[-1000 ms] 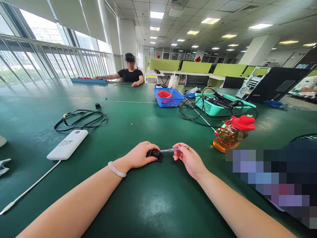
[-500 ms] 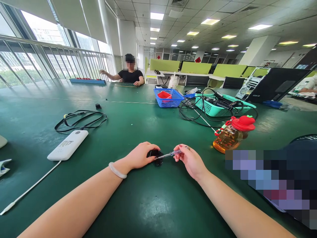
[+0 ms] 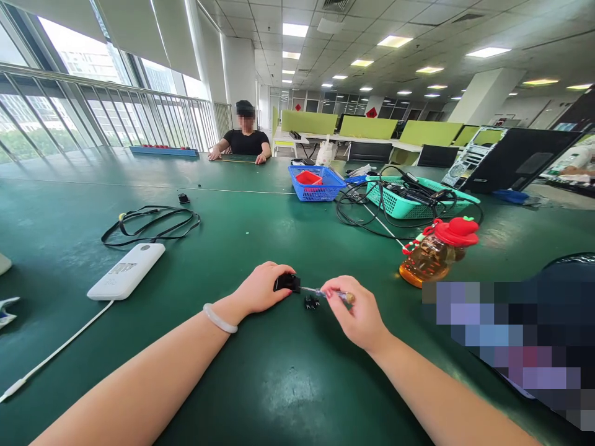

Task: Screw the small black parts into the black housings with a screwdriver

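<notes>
My left hand [image 3: 266,287] is closed on a small black block [image 3: 287,283] on the green table. In my right hand [image 3: 355,310] is a thin screwdriver [image 3: 325,292] with a clear handle. Its shaft points left, and the tip is at the right side of the black block; whether it touches cannot be told. A small black part [image 3: 311,302] with short prongs lies on the table just below the screwdriver, apart from the block.
On the left lie a white power bank [image 3: 126,271], a coiled black cable [image 3: 151,224] and a small black piece [image 3: 183,198]. Rightward are a blue basket [image 3: 317,192], a green basket [image 3: 400,207] and a red-lidded bottle [image 3: 430,257]. A person [image 3: 246,141] sits across the table.
The small pronged part now lies apart from the block. My right hand has shifted slightly right and tilted the screwdriver. The person across has lowered a raised arm to the table.
</notes>
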### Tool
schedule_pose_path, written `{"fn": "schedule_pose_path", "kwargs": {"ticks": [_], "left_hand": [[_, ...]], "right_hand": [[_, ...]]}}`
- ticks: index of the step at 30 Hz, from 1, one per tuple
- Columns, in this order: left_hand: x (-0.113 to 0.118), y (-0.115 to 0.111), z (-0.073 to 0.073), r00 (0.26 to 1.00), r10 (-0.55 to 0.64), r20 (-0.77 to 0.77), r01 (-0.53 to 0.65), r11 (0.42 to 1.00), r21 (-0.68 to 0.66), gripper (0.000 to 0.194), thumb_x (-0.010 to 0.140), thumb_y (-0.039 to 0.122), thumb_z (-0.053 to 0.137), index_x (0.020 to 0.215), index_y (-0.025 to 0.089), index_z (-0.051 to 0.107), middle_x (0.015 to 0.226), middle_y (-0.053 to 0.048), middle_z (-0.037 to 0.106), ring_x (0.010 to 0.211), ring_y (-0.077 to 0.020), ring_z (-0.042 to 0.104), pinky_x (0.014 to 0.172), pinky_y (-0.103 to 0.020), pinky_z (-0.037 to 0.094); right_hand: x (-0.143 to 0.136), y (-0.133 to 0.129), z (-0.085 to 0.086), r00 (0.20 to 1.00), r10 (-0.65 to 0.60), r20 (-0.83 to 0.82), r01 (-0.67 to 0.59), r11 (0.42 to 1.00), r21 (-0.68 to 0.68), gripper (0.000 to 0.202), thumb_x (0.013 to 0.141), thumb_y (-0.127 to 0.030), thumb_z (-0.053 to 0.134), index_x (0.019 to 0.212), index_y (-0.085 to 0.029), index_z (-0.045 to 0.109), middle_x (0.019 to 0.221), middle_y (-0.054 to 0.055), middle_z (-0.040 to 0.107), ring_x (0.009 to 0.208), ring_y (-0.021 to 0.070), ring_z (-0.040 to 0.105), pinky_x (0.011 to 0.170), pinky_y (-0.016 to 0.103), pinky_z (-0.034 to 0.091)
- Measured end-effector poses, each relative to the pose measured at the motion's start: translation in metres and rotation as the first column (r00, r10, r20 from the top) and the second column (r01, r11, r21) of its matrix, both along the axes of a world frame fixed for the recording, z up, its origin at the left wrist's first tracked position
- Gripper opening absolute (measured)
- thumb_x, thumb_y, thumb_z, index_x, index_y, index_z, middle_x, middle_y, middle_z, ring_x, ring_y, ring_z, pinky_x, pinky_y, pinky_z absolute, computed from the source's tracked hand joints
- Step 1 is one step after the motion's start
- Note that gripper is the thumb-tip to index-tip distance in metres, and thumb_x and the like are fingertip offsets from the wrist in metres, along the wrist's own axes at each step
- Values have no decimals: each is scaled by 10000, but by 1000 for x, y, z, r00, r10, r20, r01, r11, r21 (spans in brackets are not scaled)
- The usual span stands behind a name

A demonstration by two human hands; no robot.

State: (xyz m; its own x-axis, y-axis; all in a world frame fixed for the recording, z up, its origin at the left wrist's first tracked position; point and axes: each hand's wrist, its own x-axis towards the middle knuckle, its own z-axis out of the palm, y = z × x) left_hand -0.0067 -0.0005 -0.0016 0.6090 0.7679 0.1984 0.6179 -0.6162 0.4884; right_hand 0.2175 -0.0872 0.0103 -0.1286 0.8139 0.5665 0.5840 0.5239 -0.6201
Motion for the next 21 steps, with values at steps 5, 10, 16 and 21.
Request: {"fn": "schedule_pose_path", "kwargs": {"ticks": [5, 10, 16, 21], "left_hand": [[1, 0, 0, 1000, 4, -3, -4, 1000, -1, 360, 814, 307, 645, 1169, 254, 620, 1130, -48, 699, 1074, -253, 608, 991, -418, 472], [1, 1, -1, 1000, 18, -12, -18, 1000, -10, 361, 812, 305, 656, 1169, 260, 622, 1134, -45, 697, 1071, -251, 612, 980, -408, 478], [0, 2, 0, 999, 14, -28, -15, 1000, -23, 378, 805, 315, 685, 1174, 257, 626, 1091, -51, 700, 1044, -251, 613, 961, -408, 481], [1, 0, 2, 999, -14, -42, 12, 1000, -27, 403, 792, 327, 722, 1176, 248, 630, 1078, -60, 693, 1052, -249, 601, 973, -400, 470]], "right_hand": [[-5, -1, 0, 989, 82, 123, -80, 996, -26, 129, 907, -265, 508, 884, -257, 635, 834, 22, 701, 819, 199, 624, 769, 350, 494], [-3, 1, -4, 994, 26, 107, -24, 999, -21, 100, 899, -285, 547, 959, -250, 618, 874, 31, 695, 790, 191, 630, 718, 329, 508], [-2, 4, -8, 991, -47, 126, 31, 991, 133, 199, 902, -271, 574, 1100, -260, 593, 880, 38, 690, 817, 212, 645, 792, 382, 516], [-1, 6, -6, 983, -60, 173, 8, 958, 288, 320, 922, -198, 552, 1228, -293, 552, 923, 28, 718, 862, 217, 656, 884, 435, 510]]}}
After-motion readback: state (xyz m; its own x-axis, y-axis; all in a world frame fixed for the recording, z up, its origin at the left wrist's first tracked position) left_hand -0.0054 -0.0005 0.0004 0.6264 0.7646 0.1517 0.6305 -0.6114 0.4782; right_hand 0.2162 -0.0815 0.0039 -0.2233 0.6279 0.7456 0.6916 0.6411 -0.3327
